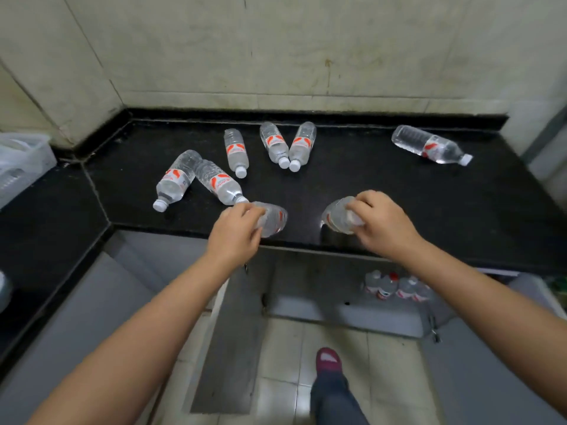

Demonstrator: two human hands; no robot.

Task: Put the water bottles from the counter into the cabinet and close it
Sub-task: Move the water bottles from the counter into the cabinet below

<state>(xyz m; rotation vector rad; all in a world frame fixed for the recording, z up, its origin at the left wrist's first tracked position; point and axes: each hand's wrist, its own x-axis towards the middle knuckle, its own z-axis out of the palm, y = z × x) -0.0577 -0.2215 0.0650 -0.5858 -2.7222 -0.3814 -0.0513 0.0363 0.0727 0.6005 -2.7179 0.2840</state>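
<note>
Left hand (237, 231) curls its fingers around a water bottle (273, 220) lying at the front edge of a black stone counter (368, 185). Beyond and left of that hand, five more bottles (236, 151) lie on their sides, and a white plastic basket (21, 161) sits far left. Right hand (380, 223) grips a second bottle (337, 216) near the same edge; another bottle (431, 145) lies beyond it to the right. Below the hands, the cabinet (337, 302) stands open with upright bottles (395, 286) inside. Stained pale wall tiles (276, 50) rise behind; a tiled floor (285, 348) shows underneath.
</note>
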